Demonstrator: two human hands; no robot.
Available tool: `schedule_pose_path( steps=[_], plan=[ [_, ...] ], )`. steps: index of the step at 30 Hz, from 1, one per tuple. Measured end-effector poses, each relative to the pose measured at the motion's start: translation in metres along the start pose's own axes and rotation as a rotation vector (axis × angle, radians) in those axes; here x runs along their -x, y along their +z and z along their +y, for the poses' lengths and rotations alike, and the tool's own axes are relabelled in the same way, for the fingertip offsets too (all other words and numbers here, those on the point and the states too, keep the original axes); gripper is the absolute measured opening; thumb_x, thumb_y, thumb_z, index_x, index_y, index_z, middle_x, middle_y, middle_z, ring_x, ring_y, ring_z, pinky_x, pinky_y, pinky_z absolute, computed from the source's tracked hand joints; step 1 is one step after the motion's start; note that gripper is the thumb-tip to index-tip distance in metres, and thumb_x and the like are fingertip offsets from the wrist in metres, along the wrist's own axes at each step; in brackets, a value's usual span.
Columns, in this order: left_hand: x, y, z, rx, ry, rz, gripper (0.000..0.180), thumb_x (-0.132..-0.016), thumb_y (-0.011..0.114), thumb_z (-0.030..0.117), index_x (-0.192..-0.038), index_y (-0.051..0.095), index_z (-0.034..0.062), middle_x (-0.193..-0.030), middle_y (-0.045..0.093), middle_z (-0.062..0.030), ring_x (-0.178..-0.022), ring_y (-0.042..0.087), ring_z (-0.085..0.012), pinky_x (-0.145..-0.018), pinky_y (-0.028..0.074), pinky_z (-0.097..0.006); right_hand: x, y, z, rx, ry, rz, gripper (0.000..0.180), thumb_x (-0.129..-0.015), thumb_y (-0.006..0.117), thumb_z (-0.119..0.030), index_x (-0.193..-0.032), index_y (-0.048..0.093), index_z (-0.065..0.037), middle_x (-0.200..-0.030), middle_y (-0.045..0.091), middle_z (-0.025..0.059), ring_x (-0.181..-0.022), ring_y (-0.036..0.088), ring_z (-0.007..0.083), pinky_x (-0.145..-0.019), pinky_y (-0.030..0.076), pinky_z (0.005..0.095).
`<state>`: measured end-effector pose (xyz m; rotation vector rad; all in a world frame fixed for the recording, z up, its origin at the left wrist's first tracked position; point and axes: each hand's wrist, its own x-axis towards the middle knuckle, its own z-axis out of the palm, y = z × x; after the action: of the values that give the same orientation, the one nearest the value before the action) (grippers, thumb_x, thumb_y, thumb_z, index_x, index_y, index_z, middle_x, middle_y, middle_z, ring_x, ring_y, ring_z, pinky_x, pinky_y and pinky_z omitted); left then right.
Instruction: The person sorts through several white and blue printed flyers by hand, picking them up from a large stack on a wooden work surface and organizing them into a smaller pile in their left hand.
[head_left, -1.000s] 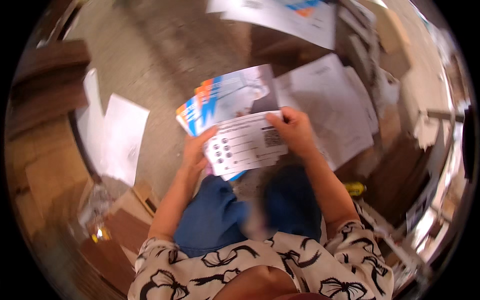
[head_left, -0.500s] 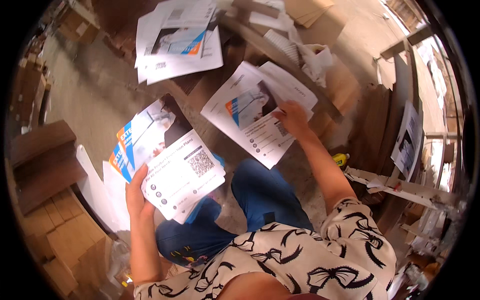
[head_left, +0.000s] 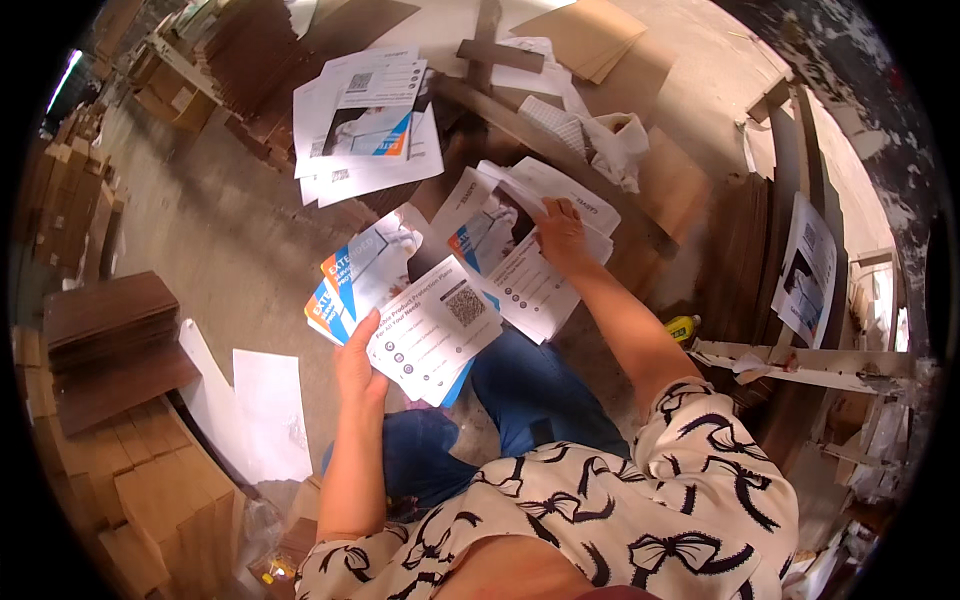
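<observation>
My left hand [head_left: 358, 362] grips a fanned bunch of printed flyers [head_left: 432, 330] by its lower left edge, thumb on top. They are white with a photo, a blue and orange band and a square code. At the right, my right hand [head_left: 563, 235] has its fingers curled at the top of a flyer [head_left: 535, 290] in a loose, overlapping pile of similar sheets; its fingertips are partly hidden. The held bunch overlaps the left side of that pile. Farther off, another stack of flyers [head_left: 375, 115] lies with its sheets askew.
Brown boards [head_left: 112, 345] and cardboard pieces [head_left: 165, 480] are piled at the left, beside a white sheet [head_left: 270, 412]. A wooden bar [head_left: 625, 205] runs behind the right pile. A yellow bottle [head_left: 682, 328] and a propped flyer [head_left: 806, 268] are at the right.
My left hand has carried its bunch of flyers right, up against the right pile. My right hand has shifted slightly left, still at the sheets. The view has also moved a little.
</observation>
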<state>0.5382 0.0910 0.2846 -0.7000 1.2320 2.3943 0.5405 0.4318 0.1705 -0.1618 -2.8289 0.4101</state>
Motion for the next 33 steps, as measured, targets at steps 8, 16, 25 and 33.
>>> schedule_pose_path(
  steps=[8,16,25,33],
  plan=[
    [0.011,-0.008,0.004,0.058,0.027,0.0,0.047,-0.078,0.065,-0.004,-0.121,0.047,-0.0032,-0.112,0.06,-0.0161,-0.098,0.063,-0.0279,-0.085,0.053,-0.039,0.019,0.016,0.002,0.16,-0.115,-0.019,0.023,-0.071,0.067,-0.01,-0.093,0.064,-0.004,-0.117,0.053,0.0158,-0.116,0.043,0.0348,-0.1,0.034,0.0427],
    [0.018,-0.007,0.007,0.076,0.068,0.041,0.044,-0.077,0.066,-0.005,-0.118,0.05,-0.0039,-0.11,0.061,-0.0158,-0.096,0.063,-0.0274,-0.083,0.054,-0.038,-0.032,0.012,-0.003,0.007,-0.036,-0.299,0.025,-0.071,0.066,-0.006,-0.095,0.065,-0.009,-0.114,0.053,0.018,-0.113,0.044,0.0368,-0.091,0.041,0.0446],
    [0.025,-0.008,0.015,0.159,0.178,0.073,0.043,-0.077,0.065,-0.008,-0.117,0.05,-0.0043,-0.109,0.061,-0.0163,-0.095,0.064,-0.0273,-0.083,0.054,-0.038,-0.037,-0.065,0.029,-0.693,0.132,-0.545,0.05,-0.071,0.069,-0.002,-0.117,0.05,0.003,-0.103,0.064,0.0126,-0.09,0.06,0.0187,-0.08,0.047,0.029],
    [0.037,-0.01,0.037,0.061,0.263,0.175,0.044,-0.079,0.062,-0.005,-0.121,0.049,-0.0049,-0.114,0.06,-0.0167,-0.1,0.063,-0.0276,-0.087,0.052,-0.038,-0.111,-0.19,-0.001,-0.984,0.133,-0.13,0.03,-0.083,0.064,-0.009,-0.111,0.06,0.0,-0.092,0.06,-0.0029,-0.078,0.05,0.0046,-0.068,0.041,0.0203]
  ],
)
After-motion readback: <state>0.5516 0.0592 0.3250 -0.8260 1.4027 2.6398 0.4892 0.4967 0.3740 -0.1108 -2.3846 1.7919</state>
